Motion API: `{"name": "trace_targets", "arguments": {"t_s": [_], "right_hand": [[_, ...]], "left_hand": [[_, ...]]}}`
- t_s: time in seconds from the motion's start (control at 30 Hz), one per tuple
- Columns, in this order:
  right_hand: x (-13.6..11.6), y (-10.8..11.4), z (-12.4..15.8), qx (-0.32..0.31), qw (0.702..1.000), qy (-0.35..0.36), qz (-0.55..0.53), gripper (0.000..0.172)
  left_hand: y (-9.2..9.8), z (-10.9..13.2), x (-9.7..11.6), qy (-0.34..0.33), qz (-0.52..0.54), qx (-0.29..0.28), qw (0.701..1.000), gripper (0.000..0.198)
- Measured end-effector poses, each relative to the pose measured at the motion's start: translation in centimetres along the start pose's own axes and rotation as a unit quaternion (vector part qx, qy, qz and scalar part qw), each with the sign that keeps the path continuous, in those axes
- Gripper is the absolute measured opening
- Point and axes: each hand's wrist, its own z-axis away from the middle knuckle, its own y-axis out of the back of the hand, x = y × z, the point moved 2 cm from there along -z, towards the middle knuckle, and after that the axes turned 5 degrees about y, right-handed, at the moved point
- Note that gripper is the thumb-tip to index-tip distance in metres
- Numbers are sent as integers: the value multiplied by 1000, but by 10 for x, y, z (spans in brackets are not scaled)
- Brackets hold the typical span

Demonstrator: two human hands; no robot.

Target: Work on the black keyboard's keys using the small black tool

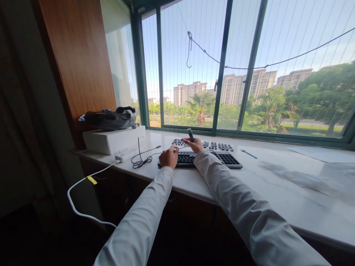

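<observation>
Wide windows [249, 62] fill the wall above the pale marble counter [277, 184]. A white box [113, 139] sits at its left end, a black keyboard [219, 157] lies in front of me. My left hand [169, 157] rests curled on the keys, grip loosely closed on nothing. My right hand [194, 144], grip closed, holds a small dark tool [190, 134] upright above the keyboard.

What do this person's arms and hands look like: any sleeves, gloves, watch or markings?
Both arms are covered in long, plain white sleeves that reach the wrists, loose and lightly creased. The left hand and right hand are bare: no gloves. No watch, ring or marking can be made out, though the hands are small in the head view.
</observation>
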Motion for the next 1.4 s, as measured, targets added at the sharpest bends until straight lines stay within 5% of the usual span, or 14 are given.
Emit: {"name": "trace_targets", "arguments": {"t_s": [0.17, 0.3, 0.57, 0.97, 1.4], "right_hand": [[3, 31, -12, 88, 991, -58, 85, 50], [17, 54, -27, 19, 974, -67, 214, 46], [49, 94, -65, -71, 909, -97, 399, 36], [92, 73, -128, -117, 864, -92, 482, 54], [140, 48, -157, -151, 849, -121, 491, 46]], "left_hand": [[-2, 5, 8, -46, -48, -32, 997, 38], [-7, 8, 13, -114, -87, -67, 987, 42], [-12, 9, 15, -148, -111, -79, 979, 46], [-12, 8, 17, -139, -98, -130, 977, 40], [-12, 7, 19, -129, -89, -165, 974, 38]]}}
